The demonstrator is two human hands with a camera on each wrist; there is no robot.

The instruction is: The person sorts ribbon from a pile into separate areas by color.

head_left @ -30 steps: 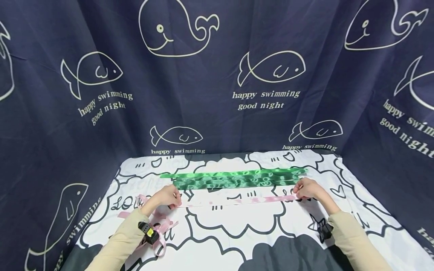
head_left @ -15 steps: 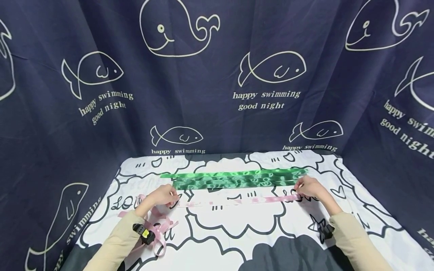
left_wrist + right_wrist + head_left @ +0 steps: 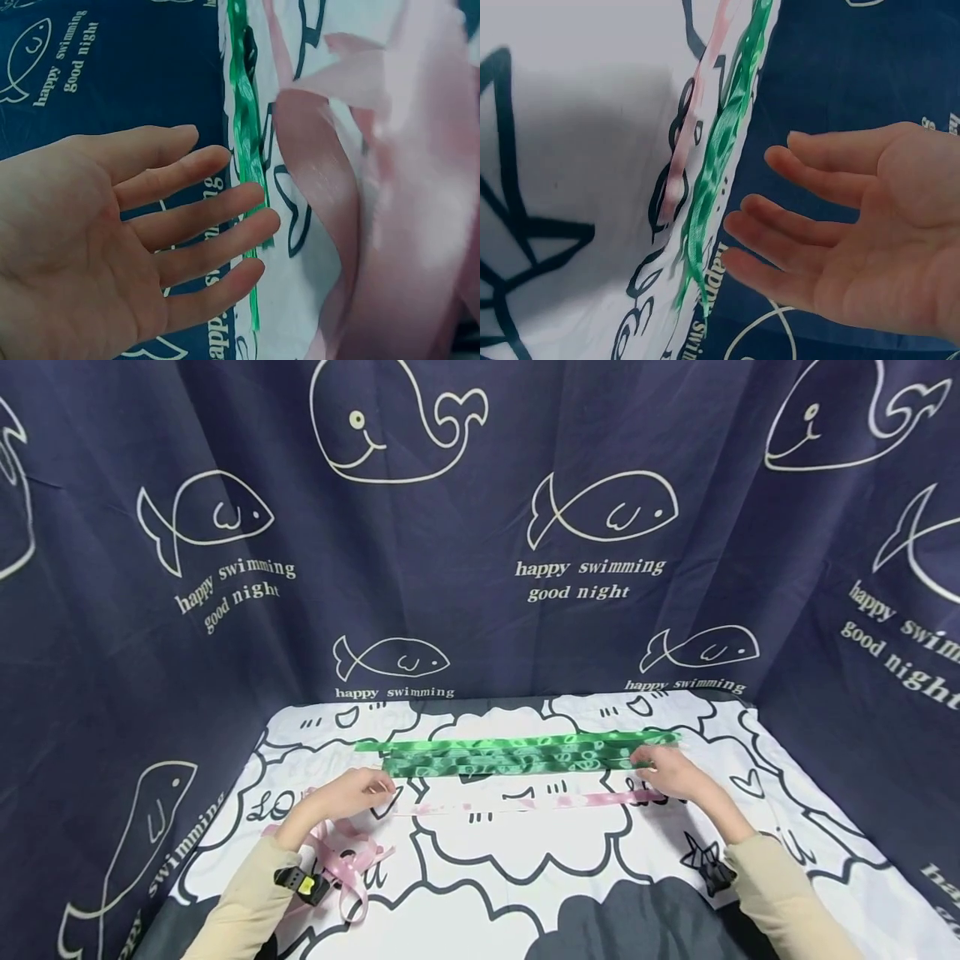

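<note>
A navy curtain [image 3: 480, 543] with pale fish outlines hangs behind a black-and-white printed cloth [image 3: 525, 852], where a narrow pink ribbon strip [image 3: 562, 802] lies stretched left to right, roughly parallel to the green ribbons [image 3: 442, 762] and on their near side. Its left end lies just beside the left hand [image 3: 360, 789], its right end just on the near side of the right hand [image 3: 671, 770]; both hands have fingers spread apart, grasping nothing. The right hand is the nearer to the green ribbons, whereas a tangled pink ribbon heap [image 3: 427, 150] lies by the left forearm
</note>
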